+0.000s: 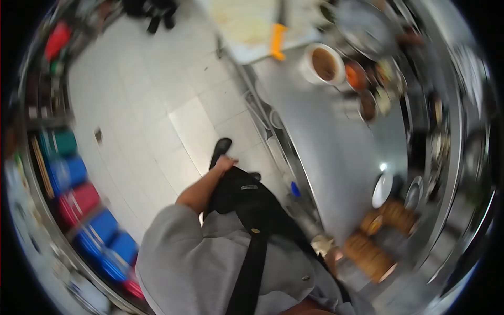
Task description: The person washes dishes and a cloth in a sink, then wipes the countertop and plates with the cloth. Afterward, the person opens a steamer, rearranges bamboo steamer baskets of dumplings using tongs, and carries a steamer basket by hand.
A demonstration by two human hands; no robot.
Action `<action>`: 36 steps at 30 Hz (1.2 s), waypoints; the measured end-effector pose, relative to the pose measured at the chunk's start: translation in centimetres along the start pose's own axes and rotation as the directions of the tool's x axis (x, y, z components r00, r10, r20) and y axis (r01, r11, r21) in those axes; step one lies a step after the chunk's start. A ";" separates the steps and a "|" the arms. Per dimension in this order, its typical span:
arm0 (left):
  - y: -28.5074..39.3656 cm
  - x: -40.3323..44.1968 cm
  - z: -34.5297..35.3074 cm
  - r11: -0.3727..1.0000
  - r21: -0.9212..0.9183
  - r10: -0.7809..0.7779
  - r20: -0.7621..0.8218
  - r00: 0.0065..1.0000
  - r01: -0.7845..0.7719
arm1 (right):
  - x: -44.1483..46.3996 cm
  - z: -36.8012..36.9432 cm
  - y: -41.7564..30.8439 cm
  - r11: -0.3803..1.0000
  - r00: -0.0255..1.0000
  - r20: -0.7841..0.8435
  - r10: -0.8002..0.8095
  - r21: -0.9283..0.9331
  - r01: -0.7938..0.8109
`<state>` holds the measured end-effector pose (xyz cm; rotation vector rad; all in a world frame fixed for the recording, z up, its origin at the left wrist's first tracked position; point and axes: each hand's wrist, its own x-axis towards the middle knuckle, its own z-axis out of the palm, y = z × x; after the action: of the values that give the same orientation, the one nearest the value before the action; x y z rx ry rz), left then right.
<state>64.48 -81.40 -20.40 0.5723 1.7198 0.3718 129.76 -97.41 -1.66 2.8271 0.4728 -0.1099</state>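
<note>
My left hand (226, 163) hangs in front of the dark apron (247, 191), over the tiled floor. One digit stands out from the rest, and I see nothing held in it. My right hand (332, 258) is low at my right side, by the edge of the steel counter (328, 152). A pale, crumpled thing (322, 244) is right against it. Blur hides the fingers there, so I cannot tell whether they grip it. Stacks of round brown containers (369, 257) stand on the counter near that hand, with a white oval dish (382, 190) beyond them.
At the counter's far end, an orange-handled knife (278, 41) lies on a white cutting board (244, 26). Beside it stand a white tub of brown liquid (324, 64) and several bowls of food. Coloured bins (79, 202) line the left side of the tiled floor (152, 110).
</note>
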 end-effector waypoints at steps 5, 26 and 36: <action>10.3 11.2 2.9 0.899 -0.142 0.339 -0.374 0.863 -0.415 | -11.6 -10.6 -20.6 0.203 0.792 0.421 -0.442 0.907 -0.369; 20.0 35.7 9.5 0.583 -0.603 0.413 -0.358 0.838 -0.545 | -28.1 -9.7 -37.8 0.458 0.522 -0.488 -0.700 0.254 0.852; 11.0 10.1 -10.1 0.647 -0.727 0.271 -0.064 0.961 -0.231 | -40.0 -10.2 -55.7 -0.126 -0.105 -0.421 -0.901 0.023 0.992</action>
<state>54.96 -66.07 -20.48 0.2095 1.2779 1.1794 73.95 -56.20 -1.21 1.8504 2.8460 -0.0709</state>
